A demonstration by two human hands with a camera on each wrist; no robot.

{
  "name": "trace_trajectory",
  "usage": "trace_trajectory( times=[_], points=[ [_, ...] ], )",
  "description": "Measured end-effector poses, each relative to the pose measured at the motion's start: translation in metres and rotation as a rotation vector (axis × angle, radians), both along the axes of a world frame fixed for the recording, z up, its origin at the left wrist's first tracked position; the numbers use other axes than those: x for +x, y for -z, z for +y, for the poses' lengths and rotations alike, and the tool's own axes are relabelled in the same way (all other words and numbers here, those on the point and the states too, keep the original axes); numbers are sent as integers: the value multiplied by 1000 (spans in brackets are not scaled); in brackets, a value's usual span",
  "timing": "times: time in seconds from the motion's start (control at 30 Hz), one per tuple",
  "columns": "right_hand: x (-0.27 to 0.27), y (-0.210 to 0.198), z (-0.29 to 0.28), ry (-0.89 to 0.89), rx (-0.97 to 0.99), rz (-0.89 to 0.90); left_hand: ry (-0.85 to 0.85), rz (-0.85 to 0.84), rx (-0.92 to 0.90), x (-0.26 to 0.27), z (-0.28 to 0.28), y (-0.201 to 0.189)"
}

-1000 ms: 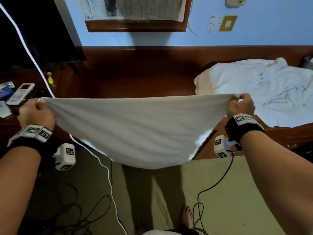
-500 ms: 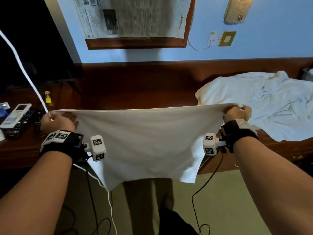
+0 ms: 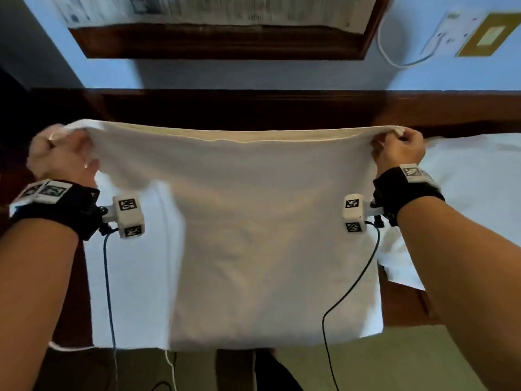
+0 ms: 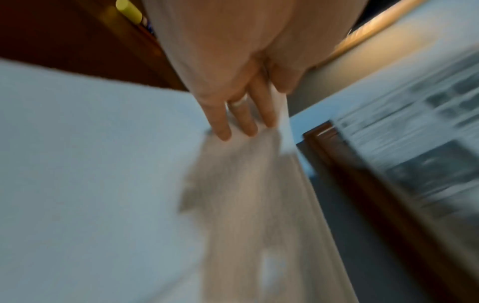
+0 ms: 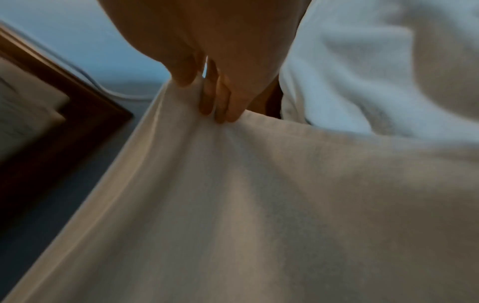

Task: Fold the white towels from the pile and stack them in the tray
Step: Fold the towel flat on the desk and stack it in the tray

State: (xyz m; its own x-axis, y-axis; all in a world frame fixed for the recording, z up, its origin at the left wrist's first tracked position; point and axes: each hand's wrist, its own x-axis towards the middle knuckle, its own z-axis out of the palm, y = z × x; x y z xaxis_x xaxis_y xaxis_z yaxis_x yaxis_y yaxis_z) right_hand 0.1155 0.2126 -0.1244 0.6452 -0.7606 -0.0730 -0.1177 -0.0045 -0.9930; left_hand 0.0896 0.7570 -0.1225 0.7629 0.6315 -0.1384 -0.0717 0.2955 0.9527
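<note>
A person stood at a dark reddish-brown wooden counter (image 3: 253,108), seen from their own head, holding up a plain white cloth towel (image 3: 253,221) by its top edge. The left hand (image 3: 60,156) gripped the top left corner, fingers closed around bunched cloth; the left wrist view showed those fingers (image 4: 243,116) lying against the fabric with the thumb on its other side (one finger wore a pale ring). This hand was blurred in the head view. The right hand (image 3: 399,153) pinched the top right corner, and the right wrist view showed its thumb and fingers (image 5: 220,96) clamped on a fold of the towel. The two hands were well apart, so the top edge ran nearly straight between them with two layers showing along it, and the cloth hung down as a broad sheet in front of the counter's front edge.

A loose heap of white towels (image 3: 465,193) lay on the counter toward its right end, just beyond the right hand. Each wrist carried a black strap with a small white marker-printed camera cube (image 3: 128,217), and thin dark cables dropped from them. On the pale blue wall (image 3: 253,74) behind hung a dark wooden frame (image 3: 222,42) holding blurred newsprint
</note>
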Motion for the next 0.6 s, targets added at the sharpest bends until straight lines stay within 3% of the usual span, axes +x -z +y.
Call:
trace_trajectory(
  times=[0.03, 0.1, 0.17, 0.27, 0.33, 0.43, 0.6],
  points=[
    [12, 19, 0, -39, -77, 41, 58, 48, -4, 9, -7, 12],
    [10, 64, 8, -219, -250, 181, 199, 216, 193, 9, -24, 48],
    [-19, 116, 20, -514, -428, 390, 371, 449, 619, -7, -41, 101],
    [-92, 178, 31, -967, -822, 782, 844, 906, 1124, -73, -49, 174],
    [-120, 197, 29, -1090, -960, 932, 1023, 1113, 1326, -108, -50, 198],
    [-110, 202, 27, -1129, -1012, 963, 1027, 1152, 1400, -108, -48, 204],
    [-42, 209, 25, -1094, -1031, 939, 1001, 1037, 1433, -39, -36, 210]
  ],
)
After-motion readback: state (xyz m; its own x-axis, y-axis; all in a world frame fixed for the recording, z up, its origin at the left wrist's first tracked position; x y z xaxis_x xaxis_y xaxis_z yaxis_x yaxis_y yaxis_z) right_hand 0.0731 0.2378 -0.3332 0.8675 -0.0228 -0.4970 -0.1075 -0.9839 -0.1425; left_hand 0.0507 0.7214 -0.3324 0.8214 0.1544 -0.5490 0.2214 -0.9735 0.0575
